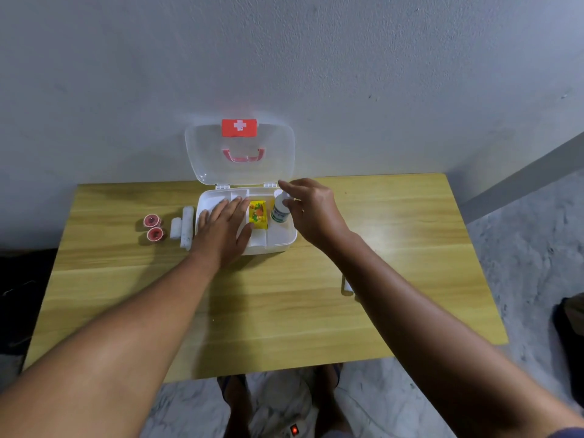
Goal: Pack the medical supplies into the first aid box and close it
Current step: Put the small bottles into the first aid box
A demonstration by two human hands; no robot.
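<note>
Right hand (pixel 311 210), fingers loosely spread, touches the light, rigid, slippery bottle (pixel 279 210) mid-frame; grip its body. Left hand (pixel 221 229) lies flat, empty, on the box (pixel 284 241).

The table (pixel 284 295) is light wood-grain, laminate by the look of it, smooth with a soft sheen and a bright glare patch over at 3 o'clock. The first aid box (pixel 278 245) is glossy white plastic, and its lid (pixel 240 153) at 12 o'clock is clear, slightly frosted plastic with a red plastic handle (pixel 243 155). Inside, a shiny yellow packet (pixel 257 214) and a smooth white plastic bottle (pixel 280 210). At 9 o'clock, bandage rolls (pixel 186 227) look soft, matt, cloth-like. The wall (pixel 284 58) behind is matt, faintly rough paint.
</note>
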